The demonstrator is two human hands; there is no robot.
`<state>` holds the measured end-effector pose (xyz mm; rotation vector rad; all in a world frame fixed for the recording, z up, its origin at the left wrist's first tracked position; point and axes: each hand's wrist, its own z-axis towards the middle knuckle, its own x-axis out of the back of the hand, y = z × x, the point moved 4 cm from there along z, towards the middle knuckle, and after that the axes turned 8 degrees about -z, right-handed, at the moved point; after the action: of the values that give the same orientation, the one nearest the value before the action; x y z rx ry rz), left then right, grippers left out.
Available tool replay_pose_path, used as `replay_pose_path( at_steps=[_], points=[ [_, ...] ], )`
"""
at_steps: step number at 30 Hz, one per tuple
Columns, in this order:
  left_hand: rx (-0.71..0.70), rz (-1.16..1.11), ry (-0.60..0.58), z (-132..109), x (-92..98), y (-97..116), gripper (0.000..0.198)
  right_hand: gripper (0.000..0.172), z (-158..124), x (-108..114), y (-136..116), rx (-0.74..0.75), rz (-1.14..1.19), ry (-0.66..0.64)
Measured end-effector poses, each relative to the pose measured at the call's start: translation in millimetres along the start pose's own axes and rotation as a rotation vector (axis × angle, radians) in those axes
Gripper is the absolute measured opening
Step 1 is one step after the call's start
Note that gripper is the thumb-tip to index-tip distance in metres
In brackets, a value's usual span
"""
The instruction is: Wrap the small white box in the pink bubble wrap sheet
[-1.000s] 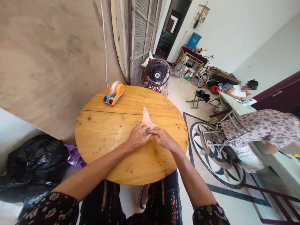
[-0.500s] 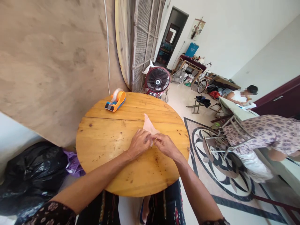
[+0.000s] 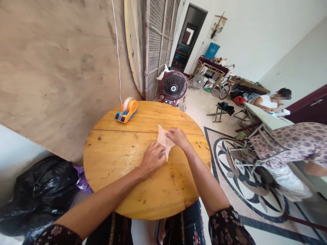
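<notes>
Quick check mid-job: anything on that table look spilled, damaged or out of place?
Nothing clearly stands out. The pink sheet looks uneven in outline, but the left hand and right hand are both on it. Dark marks on the wooden table could be knots or stains; I can't tell. The tape dispenser stands upright.

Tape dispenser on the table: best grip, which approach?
Likely best: pinch the tape dispenser across its narrow width, by the orange body, from above and the right. It stands upright on the table, longer than wide, tape roll at its far end, wooden panel rising beyond its left.
</notes>
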<state>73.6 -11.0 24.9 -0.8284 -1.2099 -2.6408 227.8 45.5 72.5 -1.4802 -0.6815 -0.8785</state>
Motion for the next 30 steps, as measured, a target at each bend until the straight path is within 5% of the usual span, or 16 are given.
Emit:
replay_pose_path(
  at_steps=[8,15,24,30],
  points=[
    [0.002,0.044,0.024,0,1.4,2,0.009,0.025,9,-15,50,-0.105,0.394,-0.030],
    [-0.021,0.054,0.031,0,0.9,2,0.009,0.019,6,-16,81,-0.187,0.532,0.004],
    [-0.072,0.079,0.059,0,1.4,7,0.010,0.011,9,-15,82,-0.192,0.488,-0.091],
    [-0.061,0.062,0.063,-2,-0.1,3,0.009,0.035,27,-16,59,-0.073,0.220,-0.202]
  ],
)
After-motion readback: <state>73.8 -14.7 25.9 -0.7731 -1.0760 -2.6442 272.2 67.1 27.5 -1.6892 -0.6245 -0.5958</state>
